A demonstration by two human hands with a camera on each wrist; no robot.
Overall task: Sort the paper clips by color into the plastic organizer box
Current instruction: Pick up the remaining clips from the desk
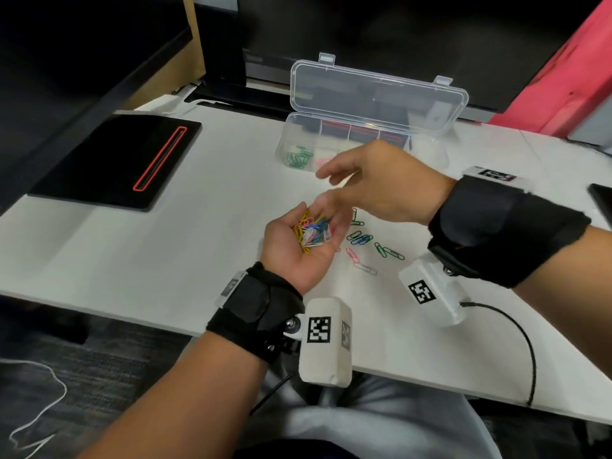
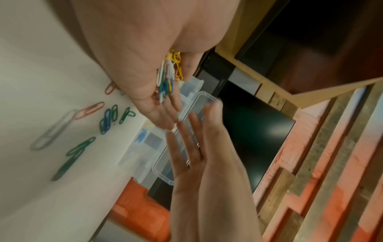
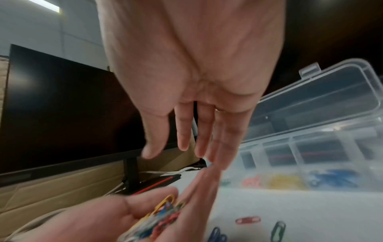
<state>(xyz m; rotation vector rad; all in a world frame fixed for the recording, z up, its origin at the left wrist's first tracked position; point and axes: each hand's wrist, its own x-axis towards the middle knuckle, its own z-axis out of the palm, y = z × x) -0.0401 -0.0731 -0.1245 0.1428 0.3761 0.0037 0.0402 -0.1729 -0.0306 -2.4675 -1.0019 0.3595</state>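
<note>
My left hand [image 1: 298, 246] lies palm up above the white table [image 1: 165, 253] and cups a mixed pile of coloured paper clips [image 1: 313, 230], [image 2: 168, 72], [image 3: 161, 216]. My right hand [image 1: 371, 183] hovers just above and beyond it with straight, spread fingers [image 3: 184, 134] and holds nothing. Several loose clips [image 1: 362, 240] in green, blue, pink and white lie on the table right of my left hand. The clear organizer box [image 1: 427, 150] stands open behind, its lid [image 1: 377, 94] upright. Its compartments hold green clips [image 1: 299, 157], pink clips [image 3: 251, 181], yellow clips [image 3: 286, 181] and blue clips [image 3: 331, 179].
A black pad with a red-edged slot [image 1: 122, 157] lies at the left of the table. A dark monitor [image 3: 62, 106] stands behind it. A black cable [image 1: 516, 332] curves over the table's near right edge. A dark flat device [image 1: 602, 200] sits at the far right.
</note>
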